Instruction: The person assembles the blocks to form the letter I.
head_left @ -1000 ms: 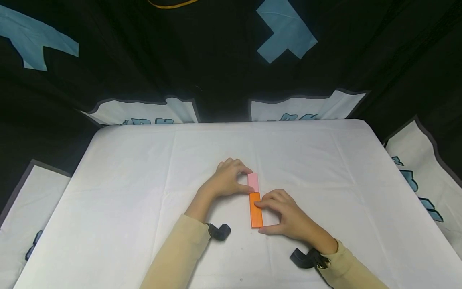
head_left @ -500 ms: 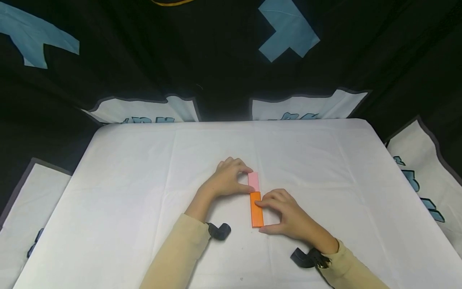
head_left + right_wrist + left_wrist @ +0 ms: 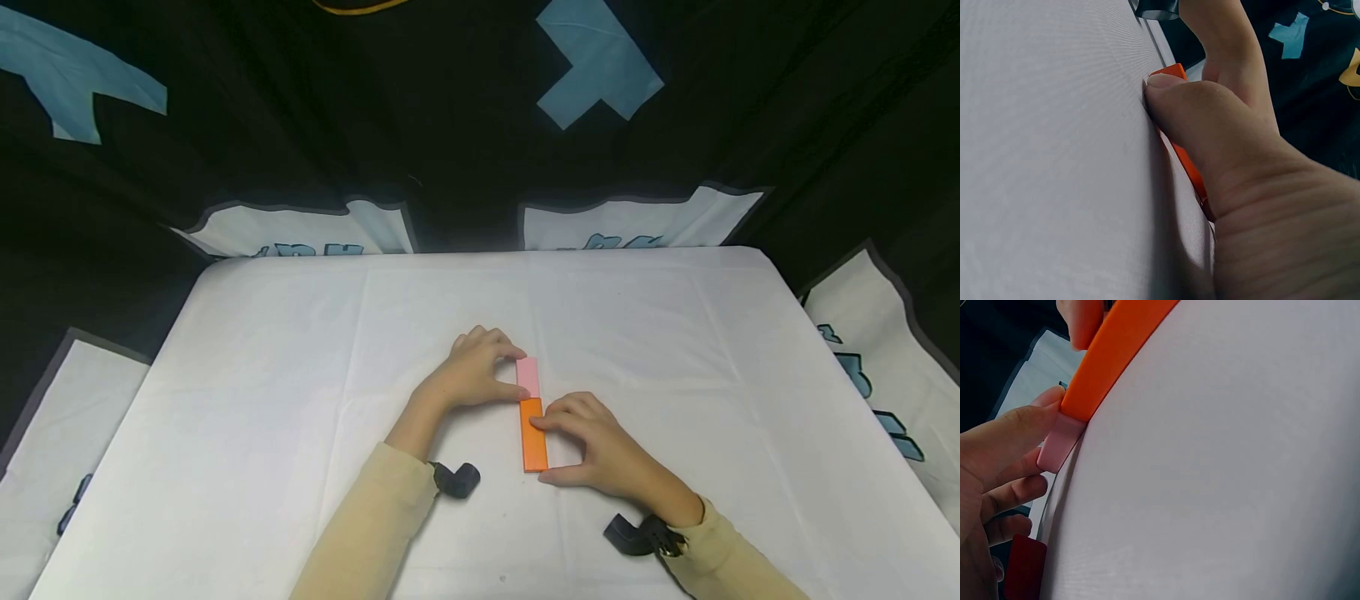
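A pink block and a longer orange block lie end to end in a line on the white table, the pink one farther away. My left hand pinches the pink block between thumb and forefinger. From the right, my right hand grips the orange block, thumb at its near end and a forefinger over its top. In the left wrist view the two blocks meet at the left thumb tip. A dark red block also shows there, beneath the left hand's lower fingers; the head view hides it.
White cloth covers the table, which reaches well out on both sides of the hands. Dark curtains with blue patches hang behind its far edge. A black camera mount sits at the left wrist, another mount at the right.
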The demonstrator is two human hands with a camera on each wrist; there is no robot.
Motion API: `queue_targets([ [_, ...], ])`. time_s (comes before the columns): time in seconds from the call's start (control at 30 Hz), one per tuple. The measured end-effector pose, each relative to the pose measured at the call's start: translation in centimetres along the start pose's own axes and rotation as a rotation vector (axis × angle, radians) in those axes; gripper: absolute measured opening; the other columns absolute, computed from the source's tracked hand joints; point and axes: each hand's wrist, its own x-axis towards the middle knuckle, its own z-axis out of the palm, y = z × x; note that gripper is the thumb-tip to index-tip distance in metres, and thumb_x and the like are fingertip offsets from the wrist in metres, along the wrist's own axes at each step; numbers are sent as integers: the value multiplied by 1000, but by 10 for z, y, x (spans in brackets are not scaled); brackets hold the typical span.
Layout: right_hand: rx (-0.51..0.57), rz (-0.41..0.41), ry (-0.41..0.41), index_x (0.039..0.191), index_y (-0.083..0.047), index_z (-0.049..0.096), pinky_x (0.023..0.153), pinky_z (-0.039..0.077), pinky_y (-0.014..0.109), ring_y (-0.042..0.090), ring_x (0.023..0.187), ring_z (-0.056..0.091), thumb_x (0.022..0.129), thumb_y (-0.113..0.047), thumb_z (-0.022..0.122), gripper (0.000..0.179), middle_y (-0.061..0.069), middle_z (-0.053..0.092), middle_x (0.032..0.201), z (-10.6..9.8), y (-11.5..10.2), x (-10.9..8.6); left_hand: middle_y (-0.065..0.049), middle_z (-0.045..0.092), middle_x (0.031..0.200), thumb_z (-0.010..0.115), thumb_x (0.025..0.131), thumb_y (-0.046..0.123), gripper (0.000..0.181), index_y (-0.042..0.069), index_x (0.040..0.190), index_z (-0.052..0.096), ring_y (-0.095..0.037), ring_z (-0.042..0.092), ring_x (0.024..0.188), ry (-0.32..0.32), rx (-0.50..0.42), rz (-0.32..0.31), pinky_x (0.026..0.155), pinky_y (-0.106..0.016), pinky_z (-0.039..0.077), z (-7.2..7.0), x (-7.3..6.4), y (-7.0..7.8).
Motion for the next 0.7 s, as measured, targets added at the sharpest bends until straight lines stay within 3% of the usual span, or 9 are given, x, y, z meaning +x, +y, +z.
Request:
queue_targets([
  [0.7,0,12,-3,125,-27,68,103,37,44,13,121,46,71,-44,86,60,-12,60,121,0,-1,0,3,61,117,81,76,50,59,21,126,68,-16,47,116,-25,9,0,100,-37,35,-1,0,-2],
])
